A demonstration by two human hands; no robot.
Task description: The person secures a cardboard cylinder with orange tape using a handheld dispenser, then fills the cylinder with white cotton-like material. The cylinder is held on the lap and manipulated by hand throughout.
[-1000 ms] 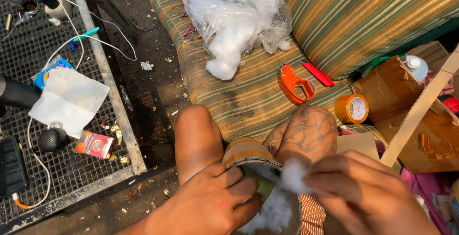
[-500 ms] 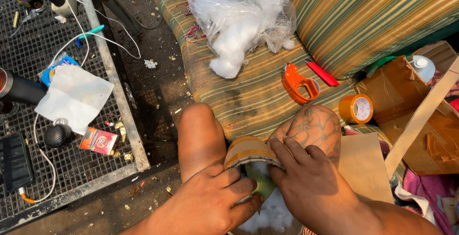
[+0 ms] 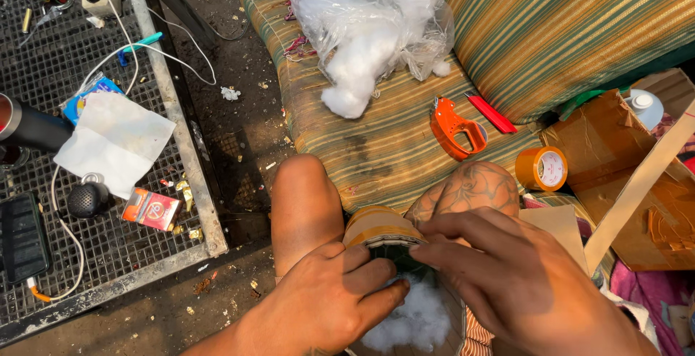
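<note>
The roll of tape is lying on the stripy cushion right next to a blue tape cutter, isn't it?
Not quite. The tape cutter is orange, not blue. The head view shows it on the striped cushion, with the roll of tape lying close beside it.

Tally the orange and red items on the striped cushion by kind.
Orange tape dispenser: 1
Orange-brown tape roll: 1
Red flat bar-shaped tool: 1
Total: 3
</note>
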